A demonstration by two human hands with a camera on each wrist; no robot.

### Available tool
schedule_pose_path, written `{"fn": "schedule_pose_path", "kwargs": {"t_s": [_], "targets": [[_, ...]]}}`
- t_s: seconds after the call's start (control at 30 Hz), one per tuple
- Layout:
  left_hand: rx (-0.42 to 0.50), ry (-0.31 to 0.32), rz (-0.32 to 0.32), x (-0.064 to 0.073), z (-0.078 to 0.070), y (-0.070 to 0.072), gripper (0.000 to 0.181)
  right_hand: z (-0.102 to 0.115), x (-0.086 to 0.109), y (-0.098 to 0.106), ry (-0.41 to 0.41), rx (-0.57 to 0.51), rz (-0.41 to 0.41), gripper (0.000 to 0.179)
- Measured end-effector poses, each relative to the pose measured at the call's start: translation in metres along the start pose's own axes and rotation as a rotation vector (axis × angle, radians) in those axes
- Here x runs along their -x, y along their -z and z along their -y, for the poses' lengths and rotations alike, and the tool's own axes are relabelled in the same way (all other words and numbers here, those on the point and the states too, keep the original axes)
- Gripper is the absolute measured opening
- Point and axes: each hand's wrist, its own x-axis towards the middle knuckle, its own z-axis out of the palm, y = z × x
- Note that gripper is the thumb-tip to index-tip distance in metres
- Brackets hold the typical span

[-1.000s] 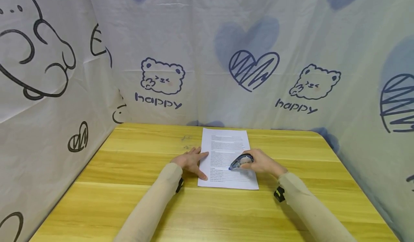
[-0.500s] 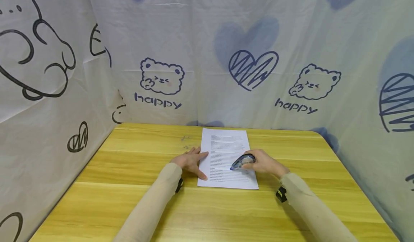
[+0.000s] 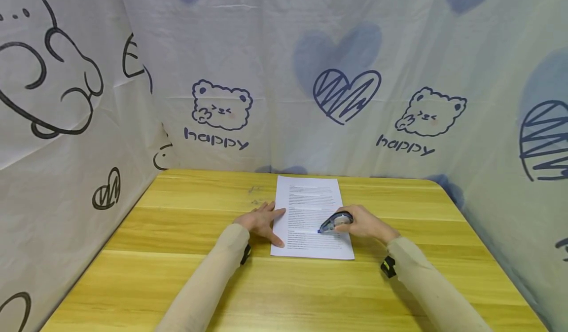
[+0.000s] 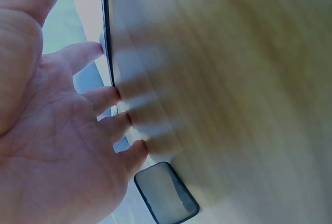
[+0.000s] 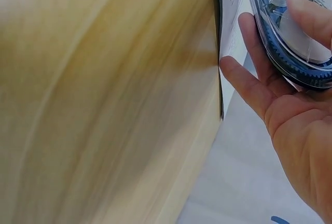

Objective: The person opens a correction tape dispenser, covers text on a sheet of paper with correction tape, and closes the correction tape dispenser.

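A printed sheet of paper (image 3: 306,194) lies on the wooden table, several blocks of text on it. My left hand (image 3: 261,222) rests at the paper's left edge with its fingers spread, thumb and forefinger on the sheet. In the left wrist view the palm of the left hand (image 4: 67,130) shows, and the fingertips touch the tabletop. My right hand (image 3: 361,222) grips a clear and dark blue correction tape (image 3: 336,221), its tip down at the lower text block. The right wrist view shows the correction tape's (image 5: 298,37) gears between thumb and fingers, with the little finger near the paper's edge.
The wooden table (image 3: 177,273) reaches back to a white curtain (image 3: 284,125) printed with hearts and bears. Faint grey marks (image 3: 255,190) lie left of the paper's top. Each wrist wears a dark band.
The right hand has slid the correction tape a little to the right along the lower text. My left hand stays in place on the sheet.
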Motion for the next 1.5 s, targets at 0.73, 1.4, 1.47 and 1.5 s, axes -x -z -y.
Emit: {"fn": "schedule_pose_path", "kwargs": {"t_s": [0.73,1.4,1.47,1.5], "targets": [[-0.018,-0.001,0.002,-0.001,0.000,-0.001,0.107,-0.011,0.003,0.003,0.005,-0.006,-0.003,0.022],[-0.001,-0.006,0.000,0.002,0.000,0.000,0.108,-0.010,0.009,0.007,-0.043,-0.030,0.003,0.026],[-0.001,-0.005,0.001,0.002,0.000,0.000,0.108,-0.010,0.009,0.007,-0.040,-0.025,0.000,0.026],[-0.001,-0.006,0.001,0.002,0.000,0.000,0.108,-0.010,0.009,0.007,-0.042,-0.023,-0.003,0.026]]}}
